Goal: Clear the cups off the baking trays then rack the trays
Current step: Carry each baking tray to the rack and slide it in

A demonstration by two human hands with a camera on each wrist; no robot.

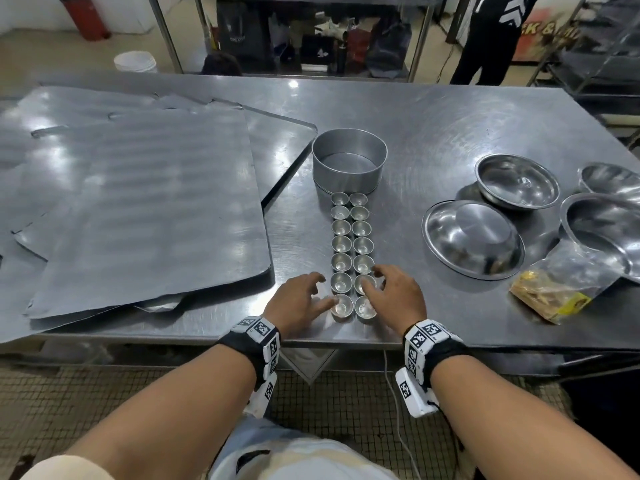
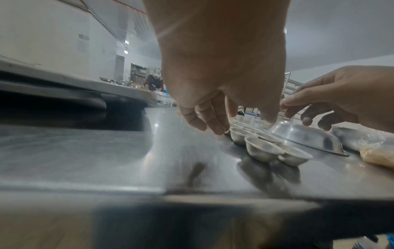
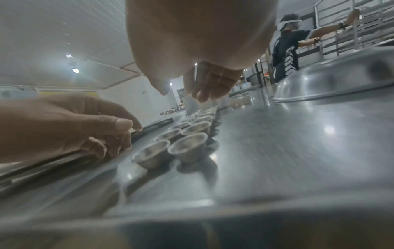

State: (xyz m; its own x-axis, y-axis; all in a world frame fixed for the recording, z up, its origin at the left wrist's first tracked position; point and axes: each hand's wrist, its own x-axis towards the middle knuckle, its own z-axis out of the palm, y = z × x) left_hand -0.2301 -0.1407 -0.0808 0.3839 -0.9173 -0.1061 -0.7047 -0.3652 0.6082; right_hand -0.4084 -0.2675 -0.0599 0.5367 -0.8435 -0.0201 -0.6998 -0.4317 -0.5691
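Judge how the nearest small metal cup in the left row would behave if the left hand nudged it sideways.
The nearest left-row cup looks thin metal, so probably light and stiff. It stands on the smooth steel table, so it would likely slide rather than grip. Its base looks narrower than its rim, so a high push might tip it, and it sits close against the neighbouring cup, which would probably shift too.

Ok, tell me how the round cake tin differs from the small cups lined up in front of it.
The round cake tin is one wide piece with straight upright walls; the small cups are many, tiny, with flared sides. The tin stands alone at the far end; the cups sit in two tight rows running toward the hands. Both are bare metal, open side up, on the steel table.
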